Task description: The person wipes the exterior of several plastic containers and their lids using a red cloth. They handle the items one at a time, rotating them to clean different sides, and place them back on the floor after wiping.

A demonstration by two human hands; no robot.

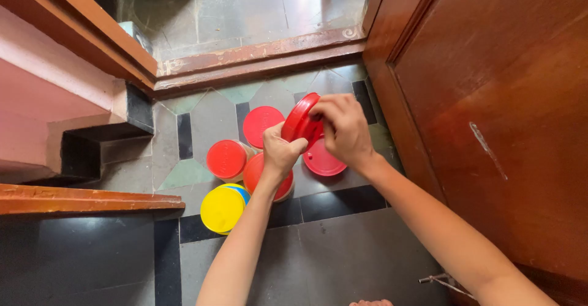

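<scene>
Head view. Forearms enter from the lower edge of the frame and reach toward a cluster of round plastic containers on the patterned tile floor (343, 257). Landmark: the yellow-lidded round container (222, 208), nearest the camera.

Left hand (280, 152): fingers curled shut on the lower rim of a red round plastic lid (299, 119), above and to the right of the landmark. Right hand (344, 128): closed over the same lid's far edge. Lid is tilted nearly on edge, lifted clear of the floor, held between both hands.

Under the left wrist, just right of the landmark: an orange-red lidded jar (257, 174). Directly above the landmark: a second red-lidded jar (226, 159). Further up: a flat red disc-shaped lid (262, 122). Below the right hand: another red lid (323, 161) lying flat on the tile.

Judgement: step in hand appears to be handling one lid in mid-air; whether it is coming off or going onto a jar cannot be told. Next move calls for levelling the lid before any seating.

Wooden door (490, 98) stands right of everything.
</scene>
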